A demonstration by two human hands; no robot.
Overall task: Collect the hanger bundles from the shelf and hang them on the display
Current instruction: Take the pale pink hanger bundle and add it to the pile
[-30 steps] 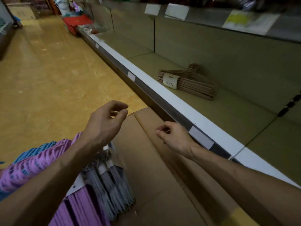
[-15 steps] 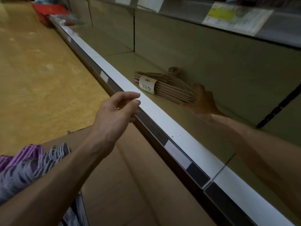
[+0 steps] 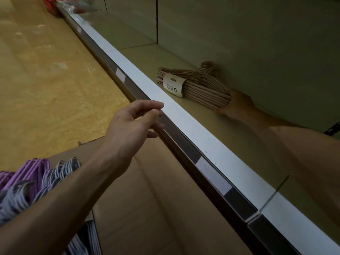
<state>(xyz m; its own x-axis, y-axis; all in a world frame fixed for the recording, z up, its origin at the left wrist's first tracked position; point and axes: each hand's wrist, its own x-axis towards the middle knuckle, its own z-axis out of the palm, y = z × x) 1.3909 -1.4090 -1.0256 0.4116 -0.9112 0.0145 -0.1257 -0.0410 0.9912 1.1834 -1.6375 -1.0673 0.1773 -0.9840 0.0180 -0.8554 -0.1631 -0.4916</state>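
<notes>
1. Hanger bundle: tan hangers, banded by a white paper sleeve, lying flat on the shelf near its back wall.
2. Right hand: at the bundle's near end, fingers closing on the hanger ends; grip looks taken, though dim and blurred.
3. Left hand: hovers just before the shelf edge, fingers loosely curled, holding nothing.
4. Step: collection. Next move calls for lifting the bundle clear over the shelf lip.
5. Writing: sleeve print too small to read; shelf-edge price tags blank.
6. Adjacent: purple and grey hangers and a cardboard box below.
</notes>
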